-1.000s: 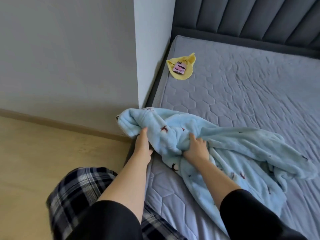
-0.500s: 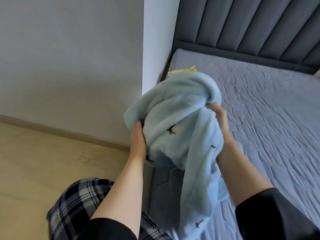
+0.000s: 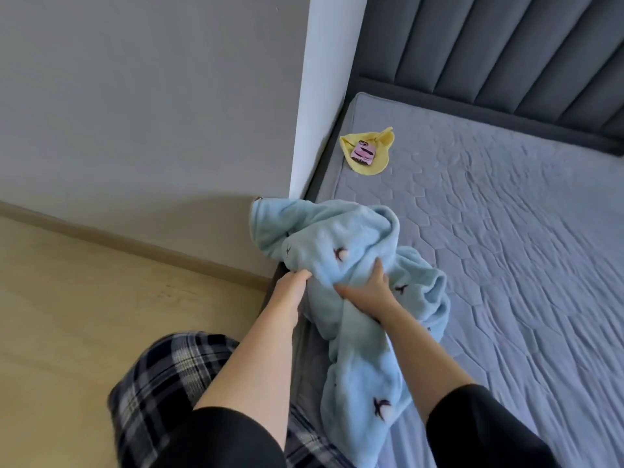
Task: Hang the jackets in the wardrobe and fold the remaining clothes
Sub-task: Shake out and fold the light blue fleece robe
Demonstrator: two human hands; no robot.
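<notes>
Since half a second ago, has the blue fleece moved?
Yes. The fleece has come down: it was held up, hiding most of the yellow cloth; now it lies on the mattress, short of that cloth.

Left hand [image 3: 292, 285] fingertips buried in blue fleece garment [image 3: 341, 238]; right hand [image 3: 369, 292] palm side hidden against it. Garment bunched, type and shape unreadable, lower end cut by bottom edge. Small pink item [image 3: 363, 153] on yellow cloth [image 3: 380, 162] too small to identify. Headboard [image 3: 489, 45] cut by top and right edges.
</notes>
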